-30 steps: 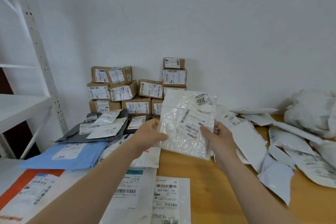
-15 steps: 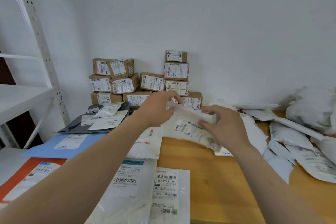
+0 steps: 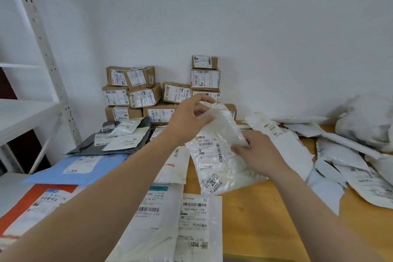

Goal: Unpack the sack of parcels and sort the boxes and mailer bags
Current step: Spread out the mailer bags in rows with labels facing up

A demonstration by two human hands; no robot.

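- Above the wooden table (image 3: 255, 208), the left hand (image 3: 189, 119) pinches the top of the clear mailer bag (image 3: 214, 161); the right hand (image 3: 259, 153) grips its side.
- Cardboard boxes (image 3: 148, 95) stand stacked behind; white mailers (image 3: 340, 155) crowd the right.

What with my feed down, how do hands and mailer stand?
Left hand pinches mailer top. Right hand holds its side. Label faces up. Nothing blocks them.

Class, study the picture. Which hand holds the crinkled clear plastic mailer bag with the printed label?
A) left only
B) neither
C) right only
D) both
D: the left hand pinches the top of the crinkled clear plastic mailer bag and the right hand grips its right edge.
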